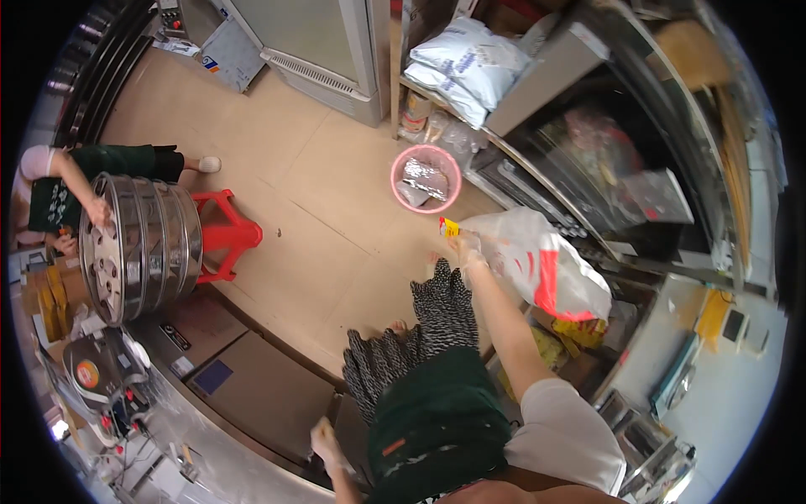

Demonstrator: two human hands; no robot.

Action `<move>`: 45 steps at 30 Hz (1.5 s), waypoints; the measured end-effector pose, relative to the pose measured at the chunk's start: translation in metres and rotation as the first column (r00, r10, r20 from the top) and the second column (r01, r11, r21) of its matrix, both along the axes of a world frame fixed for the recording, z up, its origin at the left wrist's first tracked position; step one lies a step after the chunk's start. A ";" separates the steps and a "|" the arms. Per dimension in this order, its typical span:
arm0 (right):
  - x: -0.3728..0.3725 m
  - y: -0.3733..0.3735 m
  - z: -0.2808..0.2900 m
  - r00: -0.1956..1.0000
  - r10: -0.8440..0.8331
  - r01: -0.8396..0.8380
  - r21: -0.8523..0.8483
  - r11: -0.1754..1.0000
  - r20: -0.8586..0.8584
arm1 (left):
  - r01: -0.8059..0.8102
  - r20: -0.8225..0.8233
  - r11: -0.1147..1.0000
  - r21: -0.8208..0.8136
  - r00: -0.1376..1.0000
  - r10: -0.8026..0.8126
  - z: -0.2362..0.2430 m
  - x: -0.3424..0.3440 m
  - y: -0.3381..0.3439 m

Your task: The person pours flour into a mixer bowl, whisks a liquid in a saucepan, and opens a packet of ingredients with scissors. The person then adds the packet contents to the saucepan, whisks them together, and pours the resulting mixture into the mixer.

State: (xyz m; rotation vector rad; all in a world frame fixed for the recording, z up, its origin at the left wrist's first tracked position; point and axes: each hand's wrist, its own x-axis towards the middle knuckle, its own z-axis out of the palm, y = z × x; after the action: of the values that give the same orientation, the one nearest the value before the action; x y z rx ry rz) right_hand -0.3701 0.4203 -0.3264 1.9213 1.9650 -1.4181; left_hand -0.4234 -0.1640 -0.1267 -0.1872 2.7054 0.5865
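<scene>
My right hand [465, 250], in a clear glove, is out ahead gripping the top of a large white plastic bag [512, 248] with red print and a yellow tab [448, 228]. The bag hangs to the right of my arm. My left hand [324, 441], also gloved, is low by my side with its fingers curled; what it holds, if anything, is unclear. My dark green apron [432, 412] and patterned skirt [441, 311] show between my arms.
A co-worker [63, 185] stands left by stacked steel steamers [155, 252] and a red stool [231, 239]. A pink basin [395, 181], shelf of white sacks [457, 63] and glass-doored oven [613, 160] line the right. A steel counter [210, 424] runs along my left.
</scene>
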 end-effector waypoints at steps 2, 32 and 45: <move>-0.031 0.027 -0.038 0.981 -0.183 0.178 -0.075 0.981 -0.059 | -0.006 0.264 0.989 -0.149 0.964 0.045 0.005 0.033 -0.010; 0.297 -0.390 0.199 0.274 -0.929 0.895 -0.286 0.341 -0.249 | 0.781 0.327 0.530 0.329 0.432 -0.840 -0.033 -0.159 0.178; 0.538 -0.599 0.309 -0.426 -0.880 0.646 0.611 -0.457 -0.207 | 0.883 0.183 -0.011 0.470 -0.110 -0.977 0.086 0.121 0.277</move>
State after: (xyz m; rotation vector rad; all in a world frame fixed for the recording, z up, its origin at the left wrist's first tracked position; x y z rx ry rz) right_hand 0.1676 -0.1788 -0.0172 3.8846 -0.3994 0.2953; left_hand -0.3026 0.1131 -0.0402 1.4447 1.4836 0.2073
